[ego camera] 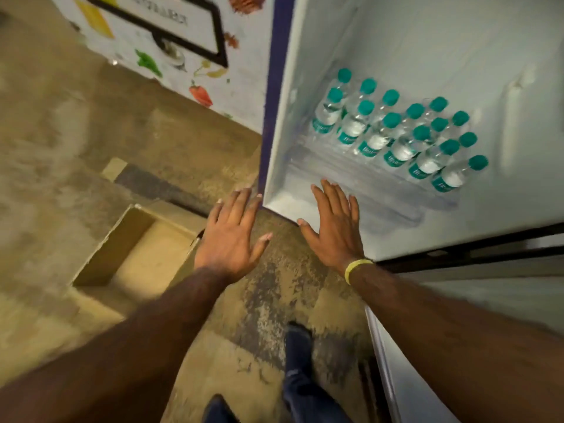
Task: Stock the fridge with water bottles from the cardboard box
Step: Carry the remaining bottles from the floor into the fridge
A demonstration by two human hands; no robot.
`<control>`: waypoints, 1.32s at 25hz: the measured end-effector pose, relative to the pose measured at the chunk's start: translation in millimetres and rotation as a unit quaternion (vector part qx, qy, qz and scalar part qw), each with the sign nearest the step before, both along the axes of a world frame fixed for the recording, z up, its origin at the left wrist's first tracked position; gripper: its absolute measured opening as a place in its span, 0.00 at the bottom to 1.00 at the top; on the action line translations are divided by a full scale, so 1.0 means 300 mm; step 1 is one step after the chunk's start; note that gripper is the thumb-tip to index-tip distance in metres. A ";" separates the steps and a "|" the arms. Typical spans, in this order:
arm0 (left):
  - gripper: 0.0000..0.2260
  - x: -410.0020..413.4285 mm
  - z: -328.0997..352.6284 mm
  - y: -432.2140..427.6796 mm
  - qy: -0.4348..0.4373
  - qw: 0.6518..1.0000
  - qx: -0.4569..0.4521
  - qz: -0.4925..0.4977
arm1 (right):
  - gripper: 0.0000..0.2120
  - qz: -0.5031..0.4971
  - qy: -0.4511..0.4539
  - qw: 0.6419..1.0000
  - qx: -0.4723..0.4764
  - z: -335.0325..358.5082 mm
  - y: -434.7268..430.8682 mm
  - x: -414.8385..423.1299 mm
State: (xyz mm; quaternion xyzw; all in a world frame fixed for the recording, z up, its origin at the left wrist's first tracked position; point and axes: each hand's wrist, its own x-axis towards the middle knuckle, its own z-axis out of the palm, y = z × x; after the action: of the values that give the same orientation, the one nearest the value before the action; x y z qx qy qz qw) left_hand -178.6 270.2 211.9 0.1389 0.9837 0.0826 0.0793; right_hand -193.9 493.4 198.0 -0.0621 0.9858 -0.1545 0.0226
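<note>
The fridge (396, 41) stands open at the right, white inside. On its shelf (329, 178) stand several water bottles (399, 132) with teal caps and labels, in close rows. The cardboard box (134, 248) sits on the floor at the lower left, its top open and no bottles visible inside. My left hand (232, 236) is flat with fingers spread, over the floor between the box and the fridge's corner. My right hand (332, 227), a yellow band on its wrist, is flat and spread over the shelf's front left part. Neither hand holds anything.
A white panel (171, 50) printed with vegetables and a black frame stands at the upper left beside the fridge. The floor (61, 132) is worn concrete. My legs in dark trousers (302, 377) show at the bottom. A dark seal (473, 248) runs along the fridge's lower edge.
</note>
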 end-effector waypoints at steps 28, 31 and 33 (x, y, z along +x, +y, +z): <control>0.36 1.514 -0.471 -0.806 -0.176 0.808 0.050 0.560 | 0.35 0.553 -0.148 0.804 0.159 -0.444 -1.216 0.846; 0.37 1.510 -0.591 -0.888 -0.226 0.743 0.117 0.619 | 0.33 0.561 -0.166 0.793 0.170 -0.544 -1.299 0.843; 0.37 1.520 -0.700 -0.955 -0.253 0.697 0.148 0.655 | 0.32 0.535 -0.216 0.795 0.187 -0.643 -1.358 0.838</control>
State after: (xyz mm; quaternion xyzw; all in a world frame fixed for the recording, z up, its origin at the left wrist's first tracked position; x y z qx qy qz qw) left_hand 277.3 -16.4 1.9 -0.5562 0.7438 0.2908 0.2298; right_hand 57.3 86.1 5.1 -0.5392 0.7746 0.0602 0.3250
